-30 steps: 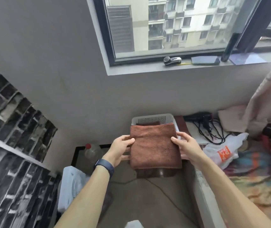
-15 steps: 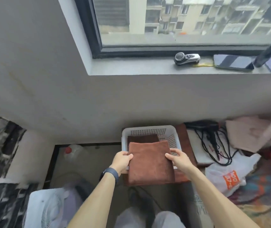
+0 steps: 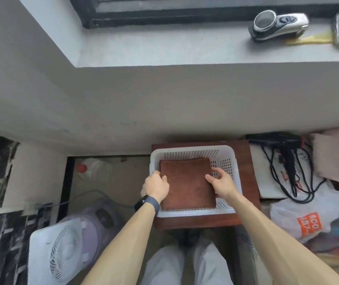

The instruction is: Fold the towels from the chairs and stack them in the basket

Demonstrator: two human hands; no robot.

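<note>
Folded brown towel (image 3: pixel 187 183) sits inside the white perforated basket (image 3: pixel 231 161), lying flat and filling the basket's left and middle part. Left hand (image 3: pixel 156 187) grips the towel's left edge — thumb on top, other fingers tucked out of sight at the basket's left wall. Right hand (image 3: pixel 222 183) is at the towel's right edge, fingers loosely curled, thumb touching the top face; can't tell if the fingers go under the fabric. Dark wristband (image 3: pixel 146 203) on the left wrist.

Basket rests on a reddish-brown wooden tabletop (image 3: pixel 246 171) between the person's forearms, ahead of the grey-trousered knees (image 3: pixel 185 264).

Right of the right hand: black hair dryer (image 3: pixel 275 138) with tangled cord, white plastic bag (image 3: pixel 300 221) with an orange label. Left of the left hand — white fan (image 3: pixel 59 256), and a clear bottle with a red cap (image 3: pixel 86 168) on the floor.
</note>
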